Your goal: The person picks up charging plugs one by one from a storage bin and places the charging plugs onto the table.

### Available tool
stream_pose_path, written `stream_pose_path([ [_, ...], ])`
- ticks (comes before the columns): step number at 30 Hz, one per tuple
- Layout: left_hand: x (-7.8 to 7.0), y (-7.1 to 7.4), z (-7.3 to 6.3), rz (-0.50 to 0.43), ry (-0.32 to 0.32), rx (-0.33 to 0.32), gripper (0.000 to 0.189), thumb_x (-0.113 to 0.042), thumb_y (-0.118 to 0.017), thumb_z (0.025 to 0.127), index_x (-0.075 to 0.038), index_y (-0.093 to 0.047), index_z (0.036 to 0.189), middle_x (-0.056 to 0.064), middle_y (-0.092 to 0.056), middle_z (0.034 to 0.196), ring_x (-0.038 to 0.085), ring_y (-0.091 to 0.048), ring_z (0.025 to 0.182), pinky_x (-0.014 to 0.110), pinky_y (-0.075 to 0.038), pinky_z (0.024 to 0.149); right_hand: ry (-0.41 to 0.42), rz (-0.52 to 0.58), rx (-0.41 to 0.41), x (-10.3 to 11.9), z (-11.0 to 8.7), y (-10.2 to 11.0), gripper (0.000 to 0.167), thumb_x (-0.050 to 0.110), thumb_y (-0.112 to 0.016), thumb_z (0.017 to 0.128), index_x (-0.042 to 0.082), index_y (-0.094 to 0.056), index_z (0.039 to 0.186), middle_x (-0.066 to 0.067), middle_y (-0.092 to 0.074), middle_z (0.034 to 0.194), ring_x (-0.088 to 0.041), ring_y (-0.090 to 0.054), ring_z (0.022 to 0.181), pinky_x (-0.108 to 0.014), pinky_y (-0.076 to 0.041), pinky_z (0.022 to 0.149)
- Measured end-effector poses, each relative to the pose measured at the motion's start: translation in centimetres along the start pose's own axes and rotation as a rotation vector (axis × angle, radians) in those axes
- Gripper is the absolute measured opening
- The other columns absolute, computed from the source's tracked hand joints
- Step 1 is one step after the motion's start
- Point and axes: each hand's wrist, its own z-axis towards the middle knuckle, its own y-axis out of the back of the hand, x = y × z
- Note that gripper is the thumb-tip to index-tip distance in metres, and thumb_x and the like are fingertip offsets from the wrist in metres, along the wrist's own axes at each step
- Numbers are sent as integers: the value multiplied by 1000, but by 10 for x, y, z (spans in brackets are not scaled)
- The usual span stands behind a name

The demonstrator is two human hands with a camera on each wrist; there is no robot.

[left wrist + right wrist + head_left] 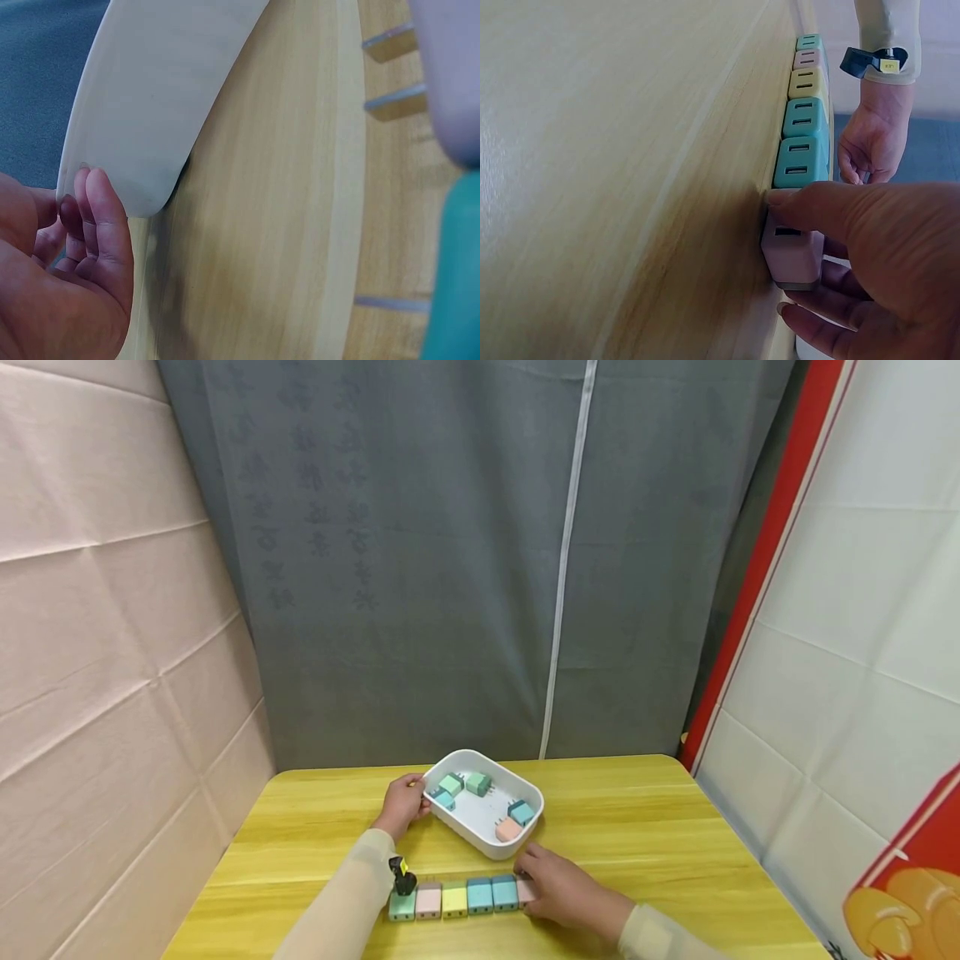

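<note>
My left hand (pixel 402 804) pinches the rim of a white tray (pixel 483 845) at its left end; the left wrist view shows thumb and fingers on the tray wall (pixel 142 97). Several USB charger plugs in green, blue and pink lie loose inside. In front of the tray runs a row of chargers: green (pixel 402 907), pink (pixel 428 902), yellow (pixel 454 901), then two blue ones (pixel 479 897). At the row's right end, my right hand (pixel 561 890) holds a pink charger (pixel 793 259) between thumb and fingers, beside the nearest blue charger (pixel 801 161).
The wood-grain table (pixel 660 827) extends to both sides of the row. A grey curtain (pixel 420 568) hangs behind it, with pale cloth walls left and right. A black wrist camera (pixel 403 878) on the left forearm overlaps the green charger in the head view.
</note>
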Motion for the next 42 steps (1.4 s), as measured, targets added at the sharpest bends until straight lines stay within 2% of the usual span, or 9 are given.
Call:
stream_pose_path([
  [6, 0, -2, 0, -12, -5, -6, 41, -17, -50, 120, 4, -57, 153, 20, -67, 110, 18, -66, 76, 29, -64, 72, 14, 29, -27, -4, -2, 3, 53, 37, -98, 86, 18, -71, 127, 7, -60, 122, -6, -56, 100, -33, -58, 92],
  [11, 2, -1, 1, -15, -4, -13, 40, -17, -50, 120, 4, -58, 153, 19, -67, 108, 18, -65, 75, 29, -64, 71, 33, 69, -69, -4, -3, 15, 56, 46, -93, 90, 17, -71, 132, 2, -63, 131, -17, -63, 111, -43, -59, 102],
  [14, 3, -1, 2, -7, -4, -12, 40, -17, -50, 119, 4, -57, 153, 20, -67, 108, 19, -66, 75, 30, -64, 73, 42, 68, -94, -3, -1, 22, 57, 43, -90, 93, 16, -70, 140, -3, -65, 139, -23, -66, 121, -49, -58, 108],
  [17, 4, -2, 3, -4, 3, -11, 40, -17, -50, 119, 4, -57, 153, 20, -66, 109, 19, -66, 76, 30, -64, 74, 41, 39, -121, -3, 2, 29, 51, 37, -89, 96, 14, -71, 138, -3, -67, 135, -24, -68, 122, -49, -59, 107],
  [21, 5, -3, 2, -7, -1, -9, 40, -17, -50, 120, 4, -58, 153, 19, -66, 107, 18, -65, 75, 30, -64, 72, 39, -7, -164, -3, 12, 42, 39, 29, -88, 97, 10, -72, 127, -1, -65, 122, -24, -69, 113, -46, -62, 101],
  [27, 5, -4, 2, -13, 0, -11, 40, -17, -50, 120, 3, -58, 153, 18, -66, 105, 18, -65, 74, 30, -64, 71, 30, -86, -211, -2, 34, 64, 39, 20, -89, 96, 12, -72, 130, -1, -65, 119, -22, -67, 107, -47, -61, 103],
  [30, 4, -4, 3, -14, 0, -10, 40, -17, -50, 120, 3, -58, 153, 18, -66, 105, 18, -65, 75, 29, -63, 70, 31, -145, -194, 0, 44, 71, 42, 19, -89, 96, 11, -72, 134, -2, -64, 118, -20, -64, 104, -45, -61, 102],
  [35, 2, -1, 4, -21, -4, -5, 40, -17, -49, 120, 5, -56, 153, 19, -67, 108, 18, -64, 75, 28, -62, 70, 52, -199, -135, 2, 59, 76, 50, 17, -90, 95, 9, -70, 140, -9, -66, 128, -24, -65, 111, -47, -60, 105],
  [42, 3, -1, 5, -12, 10, -5, 39, -18, -50, 120, 3, -58, 152, 19, -66, 108, 18, -64, 76, 27, -62, 70, -31, -166, -12, -2, 85, 76, 54, 10, -87, 94, 12, -68, 144, -13, -66, 136, -24, -62, 112, -46, -59, 107],
])
